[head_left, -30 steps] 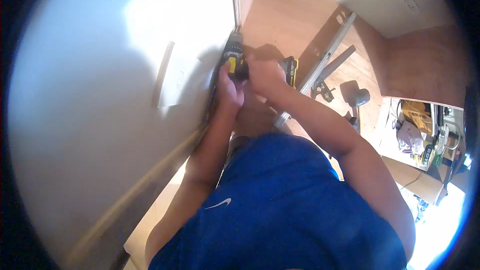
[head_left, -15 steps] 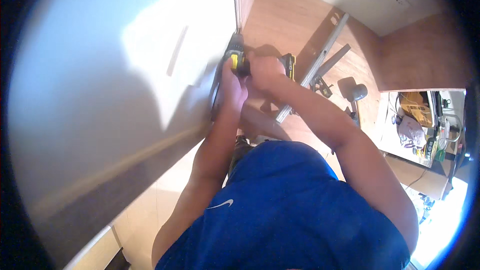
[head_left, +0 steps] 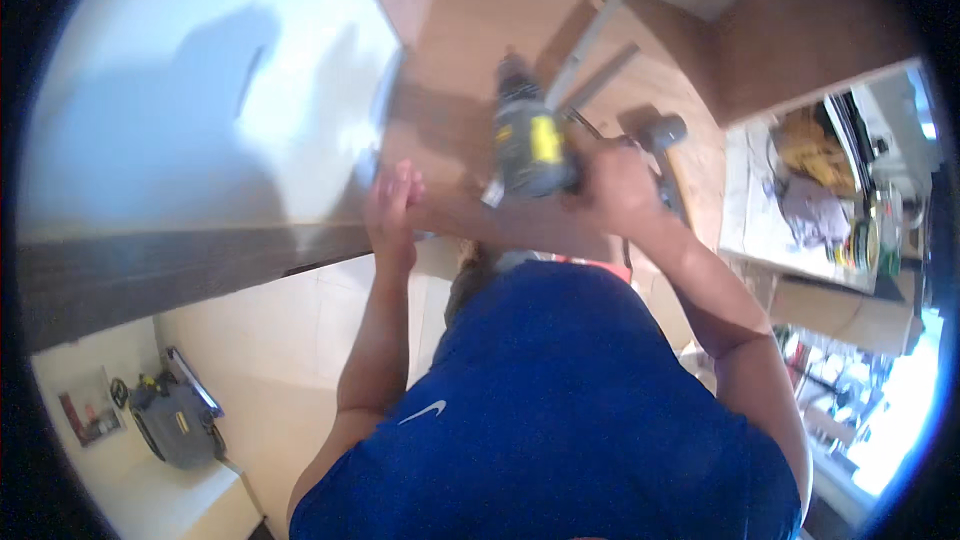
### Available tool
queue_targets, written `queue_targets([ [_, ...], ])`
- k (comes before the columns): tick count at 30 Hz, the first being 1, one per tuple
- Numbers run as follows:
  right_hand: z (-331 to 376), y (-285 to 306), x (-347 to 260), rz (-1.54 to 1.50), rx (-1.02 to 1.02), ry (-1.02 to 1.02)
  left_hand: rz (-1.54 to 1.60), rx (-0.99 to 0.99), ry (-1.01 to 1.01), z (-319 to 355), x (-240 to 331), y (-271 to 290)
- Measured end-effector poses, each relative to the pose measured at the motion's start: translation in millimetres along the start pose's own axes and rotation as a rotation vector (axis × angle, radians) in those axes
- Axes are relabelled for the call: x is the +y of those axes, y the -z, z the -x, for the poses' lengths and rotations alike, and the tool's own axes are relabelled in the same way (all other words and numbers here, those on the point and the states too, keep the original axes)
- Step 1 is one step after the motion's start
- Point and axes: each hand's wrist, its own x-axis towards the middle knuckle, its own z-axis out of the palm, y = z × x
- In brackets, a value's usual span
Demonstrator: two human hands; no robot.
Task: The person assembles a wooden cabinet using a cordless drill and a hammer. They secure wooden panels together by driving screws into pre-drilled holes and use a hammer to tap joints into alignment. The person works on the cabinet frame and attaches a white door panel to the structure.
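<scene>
A black and yellow cordless drill (head_left: 530, 145) is in my right hand (head_left: 620, 188), which is closed round its grip. Motion blurs both. The drill's chuck points away from me, over the brown wooden surface (head_left: 455, 15), apart from the white panel (head_left: 310, 90). My left hand (head_left: 394, 205) is raised at the right edge of that panel, below a small pale fitting (head_left: 368, 168). Its fingers look partly bent but are smeared. Whether they grip the panel's edge, I cannot tell.
A long metal bar (head_left: 588, 45) and a dark tool (head_left: 662, 130) lie on the wood beyond the drill. A white shelf (head_left: 745, 225) at the right bears a yellowish case (head_left: 815, 155) and clutter. A dark tool bag (head_left: 178, 425) stands at the lower left.
The drill has come away from the panel's edge, moving right and toward me in my right hand. My left hand has left the drill and moved left. The view has turned.
</scene>
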Motion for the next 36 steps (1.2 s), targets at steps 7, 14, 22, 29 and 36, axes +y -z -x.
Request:
queue_targets([
  [7, 160.5, 19.0, 103.4, -0.661, 0.5, -0.687, -0.764, -0.603, -0.536, -79.5, 23.3, -150.5],
  [14, 237.3, -26.4, 103.0, -0.874, 0.865, -0.869, -1.129, -1.027, -0.958, -123.9, -17.1, -214.9],
  [22, 247.6, -51.8, 100.6, -0.852, 0.577, -0.963, -1.605, -1.344, -1.051, -78.2, -12.1, -201.3],
  [29, 217.1, -45.6, 85.8, -0.752, 0.493, -0.877, -1.418, -1.288, -1.065, -70.0, -33.0, -181.5],
  [36, 215.9, -64.0, 83.3, -0.82, 0.346, -0.787, -0.935, -1.012, -0.946, -91.8, -17.9, -186.2],
])
